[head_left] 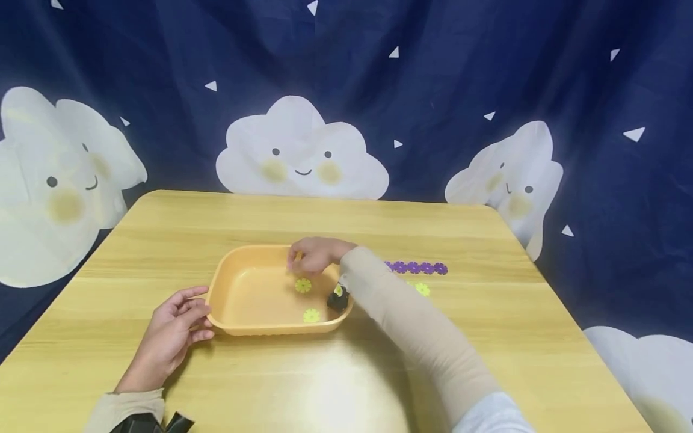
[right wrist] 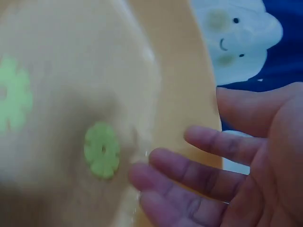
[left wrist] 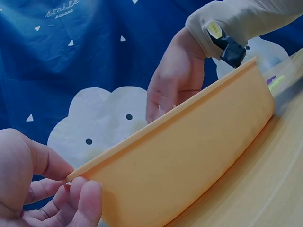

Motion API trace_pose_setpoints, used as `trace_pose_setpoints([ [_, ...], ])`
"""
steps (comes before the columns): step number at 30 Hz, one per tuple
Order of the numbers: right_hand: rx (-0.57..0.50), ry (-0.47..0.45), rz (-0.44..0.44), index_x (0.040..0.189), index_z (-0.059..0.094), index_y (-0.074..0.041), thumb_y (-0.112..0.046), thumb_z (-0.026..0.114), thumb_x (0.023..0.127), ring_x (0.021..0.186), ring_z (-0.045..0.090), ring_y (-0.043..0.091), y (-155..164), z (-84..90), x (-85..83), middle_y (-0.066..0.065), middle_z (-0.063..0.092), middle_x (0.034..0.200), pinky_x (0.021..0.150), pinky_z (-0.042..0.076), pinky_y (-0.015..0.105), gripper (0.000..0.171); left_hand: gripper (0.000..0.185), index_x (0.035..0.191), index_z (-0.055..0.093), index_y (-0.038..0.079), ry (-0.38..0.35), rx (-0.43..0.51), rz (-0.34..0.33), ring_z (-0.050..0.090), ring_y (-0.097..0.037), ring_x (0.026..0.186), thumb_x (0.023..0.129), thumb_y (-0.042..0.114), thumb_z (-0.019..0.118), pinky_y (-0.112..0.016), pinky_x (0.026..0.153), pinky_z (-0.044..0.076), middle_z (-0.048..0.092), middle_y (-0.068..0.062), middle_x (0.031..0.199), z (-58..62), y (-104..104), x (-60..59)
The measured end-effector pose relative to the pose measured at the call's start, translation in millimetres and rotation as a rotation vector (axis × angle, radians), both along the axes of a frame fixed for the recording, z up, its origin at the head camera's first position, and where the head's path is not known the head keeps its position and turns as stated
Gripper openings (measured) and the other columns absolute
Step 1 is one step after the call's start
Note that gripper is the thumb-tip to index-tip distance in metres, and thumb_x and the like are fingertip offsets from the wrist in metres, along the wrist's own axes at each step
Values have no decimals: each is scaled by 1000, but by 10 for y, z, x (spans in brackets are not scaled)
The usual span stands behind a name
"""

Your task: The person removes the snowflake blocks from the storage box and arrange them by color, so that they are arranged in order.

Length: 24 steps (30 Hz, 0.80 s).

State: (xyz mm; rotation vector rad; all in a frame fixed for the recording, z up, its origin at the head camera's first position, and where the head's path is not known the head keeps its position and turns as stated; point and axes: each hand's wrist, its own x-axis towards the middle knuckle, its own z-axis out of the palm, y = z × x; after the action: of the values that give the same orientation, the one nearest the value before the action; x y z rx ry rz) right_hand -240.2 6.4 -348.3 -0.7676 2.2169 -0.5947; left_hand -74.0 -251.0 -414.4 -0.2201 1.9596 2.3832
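Observation:
A shallow orange plastic tray (head_left: 254,329) sits on the wooden table in front of me. My left hand (head_left: 172,331) pinches its left rim, thumb above and fingers below. My right hand (head_left: 318,255) reaches across to the far rim. In the right wrist view, the right hand (right wrist: 246,156) straddles that rim, its fingers inside and the thumb tip hidden behind the edge. Two yellow-green flower-shaped plastic discs lie in the tray: one disc (head_left: 303,285) below the right hand, another disc (head_left: 311,316) by the near wall.
Right of the tray, a row of purple flower discs (head_left: 414,267) lies joined on the table (head_left: 487,337). A yellow-green disc (head_left: 422,289) lies near it, partly behind the right sleeve (head_left: 411,325). A dark blue cloud-print curtain (head_left: 433,78) hangs behind the table.

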Motion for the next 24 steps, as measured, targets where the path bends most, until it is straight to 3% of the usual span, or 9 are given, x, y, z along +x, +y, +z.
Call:
trace_pose_setpoints([
  [3, 178, 170, 116, 129, 56, -16, -33, 58, 98, 100, 56, 14, -12, 20, -11, 6, 53, 130, 93, 50, 30, 35, 31, 124, 47, 10, -2, -3, -1, 58, -11, 71, 96, -1, 55, -26, 58, 60, 56, -1, 94, 10, 2, -10],
  [5, 261, 219, 146, 132, 55, -21, -35, 61, 96, 109, 52, 12, -28, 19, -2, 1, 46, 139, 99, 46, 31, 39, 31, 124, 47, 10, -4, -3, -6, 59, -11, 71, 96, -1, 55, -26, 58, 60, 56, -2, 95, 9, 3, -9],
  [8, 309, 219, 150, 134, 54, -25, -35, 65, 93, 117, 50, 16, -51, -2, 23, -1, 45, 142, 103, 44, 35, 44, 31, 124, 48, 11, -3, 2, -14, 59, -11, 71, 96, -2, 54, -26, 58, 60, 56, -1, 95, -3, 3, 4],
  [12, 312, 197, 154, 134, 53, -26, -33, 70, 90, 116, 50, 14, -81, -56, 28, -4, 47, 138, 102, 44, 35, 48, 31, 122, 49, 12, -3, 28, -25, 59, -11, 71, 96, -3, 55, -25, 57, 60, 56, 2, 93, -27, -5, 20],
  [15, 300, 176, 162, 134, 53, -25, -30, 72, 88, 94, 56, 10, -93, -106, 24, -4, 56, 123, 92, 48, 30, 49, 30, 120, 50, 13, -7, 40, -31, 59, -11, 70, 96, -3, 55, -26, 57, 60, 56, 2, 92, -35, -9, 23],
  [19, 221, 117, 170, 123, 57, -17, -16, 74, 87, 63, 49, 8, -103, -151, 9, -2, 57, 102, 67, 49, 23, 40, 29, 121, 51, 14, 1, 19, -28, 59, -11, 72, 97, -2, 54, -25, 58, 60, 56, 1, 92, -28, -24, 14],
  [24, 99, 52, 216, 101, 58, -7, -1, 76, 82, 66, 45, 8, -93, -212, -7, -1, 49, 91, 58, 46, 17, 28, 29, 120, 54, 16, 6, 35, -34, 59, -12, 73, 97, -2, 54, -26, 58, 60, 56, 2, 93, -45, -58, 7],
])
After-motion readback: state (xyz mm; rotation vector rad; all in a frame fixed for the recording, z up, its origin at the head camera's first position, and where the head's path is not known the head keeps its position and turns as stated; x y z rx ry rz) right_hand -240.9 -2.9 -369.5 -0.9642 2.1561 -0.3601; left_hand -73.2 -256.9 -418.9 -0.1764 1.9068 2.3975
